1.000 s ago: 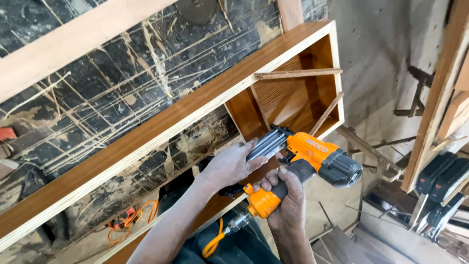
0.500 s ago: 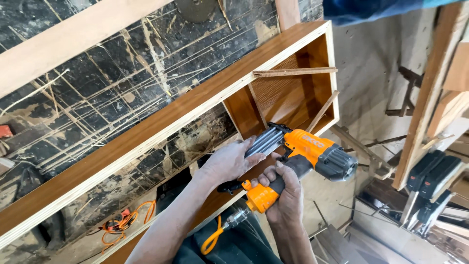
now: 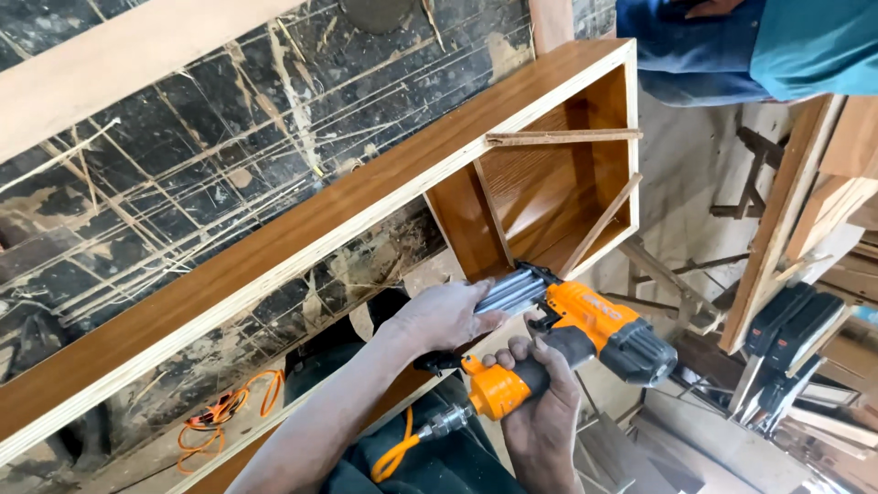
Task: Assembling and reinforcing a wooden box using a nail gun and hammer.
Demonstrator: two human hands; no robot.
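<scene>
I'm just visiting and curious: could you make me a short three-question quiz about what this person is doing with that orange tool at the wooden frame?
1. True or false: both hands are on the orange nail gun.
2. Which part does the left hand cover? A) the silver magazine B) the orange air hose C) the thin wooden strip
3. What crosses the open corner of the wooden frame near the tool's nose?

Key
1. True: the right hand grips the handle, the left rests on the front.
2. A.
3. Two thin wooden strips, set diagonally across the corner.
</scene>
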